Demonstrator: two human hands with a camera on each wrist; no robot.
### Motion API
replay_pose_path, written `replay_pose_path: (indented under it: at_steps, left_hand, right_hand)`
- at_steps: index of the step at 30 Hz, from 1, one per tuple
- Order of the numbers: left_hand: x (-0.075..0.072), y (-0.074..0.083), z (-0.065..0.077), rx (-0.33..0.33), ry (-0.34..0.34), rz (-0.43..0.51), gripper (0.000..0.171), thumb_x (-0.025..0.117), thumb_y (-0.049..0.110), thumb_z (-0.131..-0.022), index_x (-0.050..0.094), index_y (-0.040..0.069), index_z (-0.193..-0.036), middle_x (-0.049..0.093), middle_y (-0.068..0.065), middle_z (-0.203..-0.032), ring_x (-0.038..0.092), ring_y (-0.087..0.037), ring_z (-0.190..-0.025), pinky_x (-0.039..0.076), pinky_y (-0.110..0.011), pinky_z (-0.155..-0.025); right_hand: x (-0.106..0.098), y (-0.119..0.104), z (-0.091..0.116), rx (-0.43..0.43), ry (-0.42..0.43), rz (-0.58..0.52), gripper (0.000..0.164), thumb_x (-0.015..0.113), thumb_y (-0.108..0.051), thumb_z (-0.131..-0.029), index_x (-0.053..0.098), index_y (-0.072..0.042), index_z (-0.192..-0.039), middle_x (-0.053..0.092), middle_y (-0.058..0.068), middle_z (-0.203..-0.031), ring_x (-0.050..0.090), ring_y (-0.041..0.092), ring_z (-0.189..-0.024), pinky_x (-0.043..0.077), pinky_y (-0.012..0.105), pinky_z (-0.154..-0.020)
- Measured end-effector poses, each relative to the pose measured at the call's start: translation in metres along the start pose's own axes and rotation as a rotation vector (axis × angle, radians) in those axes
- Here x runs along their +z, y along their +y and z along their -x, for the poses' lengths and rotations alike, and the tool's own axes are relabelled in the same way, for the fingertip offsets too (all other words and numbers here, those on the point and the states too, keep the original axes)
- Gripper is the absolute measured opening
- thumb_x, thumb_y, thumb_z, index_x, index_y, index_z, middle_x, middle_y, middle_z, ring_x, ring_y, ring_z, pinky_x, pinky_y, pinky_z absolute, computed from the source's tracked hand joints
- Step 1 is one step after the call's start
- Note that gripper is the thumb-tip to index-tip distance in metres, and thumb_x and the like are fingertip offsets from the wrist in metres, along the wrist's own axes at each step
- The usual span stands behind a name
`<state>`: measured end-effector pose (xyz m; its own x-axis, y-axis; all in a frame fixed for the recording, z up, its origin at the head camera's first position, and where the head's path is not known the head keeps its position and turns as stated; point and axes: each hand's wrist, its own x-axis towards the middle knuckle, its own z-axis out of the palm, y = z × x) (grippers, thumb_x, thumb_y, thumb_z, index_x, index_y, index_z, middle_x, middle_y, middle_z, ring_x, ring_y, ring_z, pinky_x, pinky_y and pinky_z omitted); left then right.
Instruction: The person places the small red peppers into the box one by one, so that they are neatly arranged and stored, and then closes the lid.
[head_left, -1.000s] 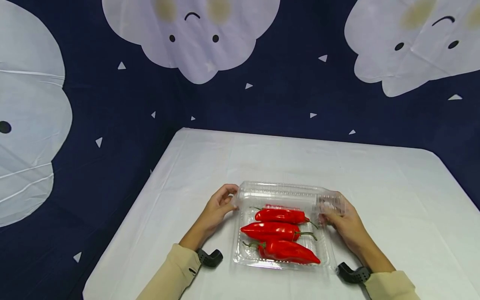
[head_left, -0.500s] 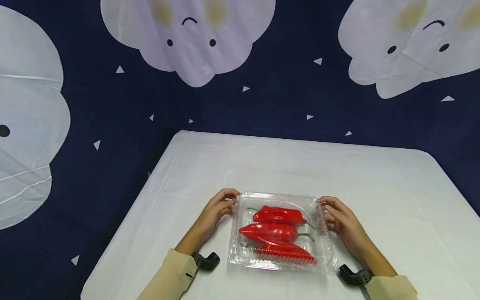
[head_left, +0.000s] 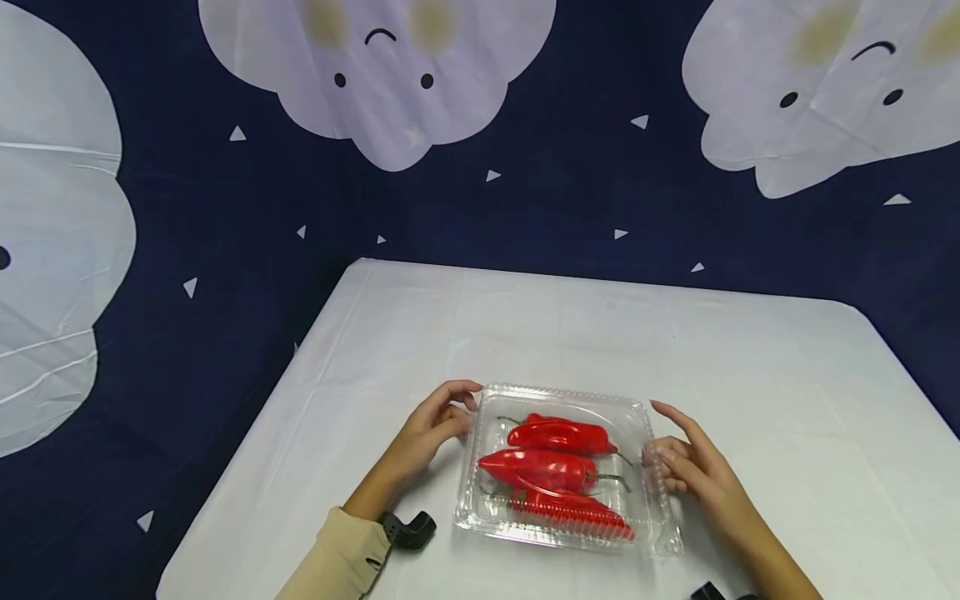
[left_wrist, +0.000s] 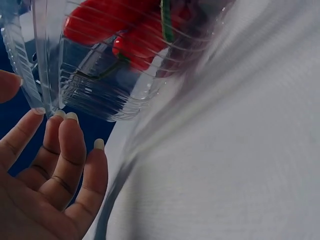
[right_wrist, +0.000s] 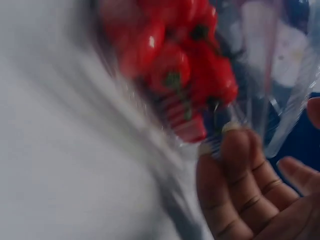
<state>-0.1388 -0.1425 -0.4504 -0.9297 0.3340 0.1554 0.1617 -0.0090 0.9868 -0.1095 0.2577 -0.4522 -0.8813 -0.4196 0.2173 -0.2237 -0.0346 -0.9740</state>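
A clear plastic clamshell container (head_left: 645, 492) lies on the table with its lid down over several red chili peppers (head_left: 555, 433) with green stems. At its far left corner, my left hand (head_left: 431, 425) touches the rim with its fingertips. The left wrist view shows these fingers (left_wrist: 72, 140) fairly straight, tips against the container's edge. My right hand (head_left: 701, 467) is at the right side, its fingertips by the rim and its index finger stretched out toward the far side. In the blurred right wrist view, fingers (right_wrist: 235, 155) reach the container's edge.
A white cloth covers the table (head_left: 600, 333). Behind and to the left hangs a dark blue backdrop (head_left: 562, 217) printed with clouds and small triangles. A black wrist device (head_left: 408, 530) sits on the left wrist beside a beige sleeve (head_left: 333, 554).
The container's lid has come down over the peppers. My right hand has let go of the lid and shifted a little nearer along the right edge. The left hand stays by the far left corner.
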Motion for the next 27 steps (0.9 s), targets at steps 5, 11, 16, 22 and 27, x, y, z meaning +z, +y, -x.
replay_pose_path:
  at_steps: [5,11,16,22,27]
  left_hand:
    - [0.002,0.006,0.002,0.003,-0.005,-0.039,0.044,0.058,-0.001,-0.098,0.051,-0.001,-0.141,0.052,-0.028,-0.115,0.060,-0.017,-0.085,0.052,-0.028,-0.078]
    - [0.004,0.012,0.015,0.006,-0.027,-0.084,0.053,0.060,0.001,-0.099,0.044,0.005,-0.149,0.052,-0.023,-0.119,0.062,-0.016,-0.089,0.051,-0.025,-0.077]
    - [0.010,0.018,0.040,-0.021,-0.027,-0.161,0.064,0.063,0.006,-0.099,0.036,0.015,-0.156,0.055,-0.014,-0.120,0.064,-0.018,-0.089,0.053,-0.028,-0.080]
    - [0.021,0.025,0.075,-0.005,0.023,-0.208,0.067,0.065,0.006,-0.098,0.036,0.019,-0.156,0.063,-0.006,-0.106,0.064,-0.018,-0.084,0.054,-0.029,-0.080]
    - [0.035,0.027,0.095,-0.049,0.071,-0.204,0.066,0.066,0.008,-0.098,0.036,0.017,-0.156,0.068,-0.001,-0.089,0.063,-0.014,-0.077,0.053,-0.029,-0.078]
  right_hand:
    - [0.012,-0.007,0.032,0.079,-0.030,0.041,0.067,0.038,0.010,-0.104,0.011,-0.008,-0.163,0.058,0.004,-0.086,0.052,0.014,-0.072,0.049,0.033,-0.060]
    - [0.024,-0.012,0.054,0.095,-0.049,-0.011,0.074,0.040,0.014,-0.103,0.003,-0.006,-0.163,0.064,0.010,-0.083,0.057,0.023,-0.068,0.052,0.035,-0.063]
    - [0.032,-0.015,0.062,0.134,-0.025,-0.101,0.078,0.041,0.014,-0.102,0.003,-0.012,-0.165,0.068,0.015,-0.083,0.067,0.020,-0.072,0.058,0.038,-0.064]
    - [0.041,-0.013,0.069,0.194,-0.015,-0.209,0.080,0.043,0.013,-0.103,0.006,-0.021,-0.165,0.069,0.014,-0.082,0.067,0.017,-0.067,0.058,0.034,-0.059]
    - [0.047,-0.007,0.071,0.186,0.004,-0.296,0.079,0.041,0.013,-0.103,0.009,-0.025,-0.165,0.070,0.010,-0.083,0.067,0.011,-0.066,0.057,0.032,-0.052]
